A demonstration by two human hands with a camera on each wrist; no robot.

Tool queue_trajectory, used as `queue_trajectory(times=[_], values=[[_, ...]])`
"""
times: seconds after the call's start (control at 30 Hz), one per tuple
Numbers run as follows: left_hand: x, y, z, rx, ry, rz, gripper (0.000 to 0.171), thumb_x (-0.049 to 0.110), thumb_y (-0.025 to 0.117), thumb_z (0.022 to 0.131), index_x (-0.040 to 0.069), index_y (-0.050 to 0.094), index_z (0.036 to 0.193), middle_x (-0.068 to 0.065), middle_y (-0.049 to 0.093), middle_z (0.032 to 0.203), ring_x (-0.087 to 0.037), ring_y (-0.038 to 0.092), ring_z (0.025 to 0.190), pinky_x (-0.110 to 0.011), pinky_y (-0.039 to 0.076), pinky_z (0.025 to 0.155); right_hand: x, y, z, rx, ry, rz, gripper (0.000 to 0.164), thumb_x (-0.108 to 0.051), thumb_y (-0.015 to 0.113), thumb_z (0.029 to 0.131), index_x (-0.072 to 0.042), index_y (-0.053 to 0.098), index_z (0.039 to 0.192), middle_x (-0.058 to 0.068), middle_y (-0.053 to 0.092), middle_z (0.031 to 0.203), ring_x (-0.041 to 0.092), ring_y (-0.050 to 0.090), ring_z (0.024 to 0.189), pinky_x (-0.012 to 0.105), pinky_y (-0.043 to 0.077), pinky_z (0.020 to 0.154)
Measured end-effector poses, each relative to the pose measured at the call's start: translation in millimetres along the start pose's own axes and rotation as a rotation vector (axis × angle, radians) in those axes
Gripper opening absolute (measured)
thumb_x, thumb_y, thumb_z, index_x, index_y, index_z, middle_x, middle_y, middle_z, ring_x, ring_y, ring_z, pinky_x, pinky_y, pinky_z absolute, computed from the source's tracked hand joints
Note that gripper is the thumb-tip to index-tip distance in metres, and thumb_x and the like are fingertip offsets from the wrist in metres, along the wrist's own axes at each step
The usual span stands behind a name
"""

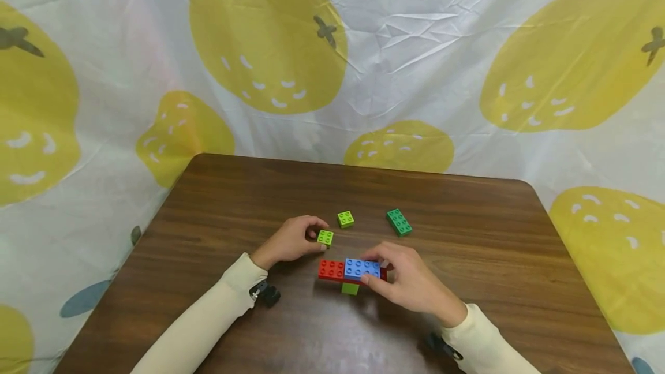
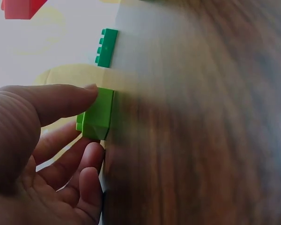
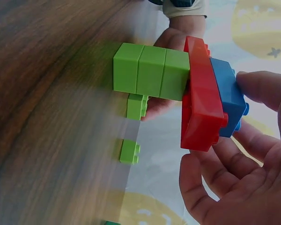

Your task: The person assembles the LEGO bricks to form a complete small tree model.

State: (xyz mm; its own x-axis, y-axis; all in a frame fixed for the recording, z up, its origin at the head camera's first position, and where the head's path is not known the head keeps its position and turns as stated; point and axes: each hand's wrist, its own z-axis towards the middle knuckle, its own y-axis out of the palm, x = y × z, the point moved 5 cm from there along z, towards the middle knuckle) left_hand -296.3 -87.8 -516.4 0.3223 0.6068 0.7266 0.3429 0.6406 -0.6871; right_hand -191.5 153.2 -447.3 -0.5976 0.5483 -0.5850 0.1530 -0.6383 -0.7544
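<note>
My left hand point(image 1: 297, 239) pinches a small lime green brick point(image 1: 325, 238) between thumb and fingers, low at the tabletop, its studs facing up. The same lime brick point(image 2: 99, 112) shows between thumb and fingertips in the left wrist view. My right hand point(image 1: 410, 275) holds a blue brick point(image 1: 358, 269) at the top of a built piece, thumb on the near side. Under the blue brick lies a long red brick point(image 1: 331, 269), its left studs bare. A column of three lime bricks point(image 3: 150, 71) supports the red brick from below, upright on the table.
A loose lime green brick point(image 1: 345, 219) lies beyond my left hand. Farther right is a dark green brick point(image 1: 399, 222), longer and set at a slant. The brown wooden table point(image 1: 249, 189) ends at a white cloth point(image 1: 291, 137) printed with yellow fruit.
</note>
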Motion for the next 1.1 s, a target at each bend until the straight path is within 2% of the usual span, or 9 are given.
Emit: queue_trajectory(times=[0.37, 0.67, 0.83, 1.1], values=[[-1.0, -1.4, 0.9, 0.000, -0.011, -0.031, 0.032, 0.024, 0.086, 0.090, 0.013, 0.076, 0.119, 0.000, 0.072, 0.103, -0.011, 0.063, 0.091, -0.028, 0.052, 0.080, 1, 2, -2, -0.014, 0.024, 0.016, 0.028, -0.025, 0.084, 0.091, -0.019, 0.074, 0.117, -0.010, 0.073, 0.103, 0.002, 0.062, 0.084, 0.031, 0.061, 0.073], [-0.5, -6.2, -4.8, 0.007, -0.022, -0.090, 0.031, 0.026, 0.085, 0.091, 0.014, 0.076, 0.119, 0.001, 0.074, 0.103, -0.010, 0.065, 0.090, -0.028, 0.053, 0.078, 4, 5, -1, -0.041, 0.041, 0.038, 0.028, -0.030, 0.081, 0.094, -0.021, 0.073, 0.119, -0.010, 0.073, 0.104, 0.003, 0.062, 0.085, 0.033, 0.061, 0.071], [5.5, -10.8, -12.2, 0.024, -0.026, -0.106, 0.031, 0.028, 0.084, 0.092, 0.014, 0.076, 0.119, 0.000, 0.075, 0.104, -0.011, 0.066, 0.092, -0.030, 0.055, 0.079, 5, 6, -1, -0.051, 0.045, 0.042, 0.028, -0.031, 0.080, 0.095, -0.020, 0.073, 0.119, -0.009, 0.073, 0.104, 0.005, 0.063, 0.084, 0.031, 0.060, 0.070], [24.9, -19.7, -24.7, 0.065, -0.008, -0.122, 0.033, 0.028, 0.084, 0.092, 0.017, 0.075, 0.122, 0.000, 0.074, 0.105, -0.012, 0.067, 0.092, -0.029, 0.056, 0.076, 5, 5, -1, -0.050, 0.027, 0.040, 0.027, -0.030, 0.081, 0.094, -0.020, 0.073, 0.118, -0.009, 0.073, 0.102, 0.003, 0.062, 0.083, 0.031, 0.060, 0.070]])
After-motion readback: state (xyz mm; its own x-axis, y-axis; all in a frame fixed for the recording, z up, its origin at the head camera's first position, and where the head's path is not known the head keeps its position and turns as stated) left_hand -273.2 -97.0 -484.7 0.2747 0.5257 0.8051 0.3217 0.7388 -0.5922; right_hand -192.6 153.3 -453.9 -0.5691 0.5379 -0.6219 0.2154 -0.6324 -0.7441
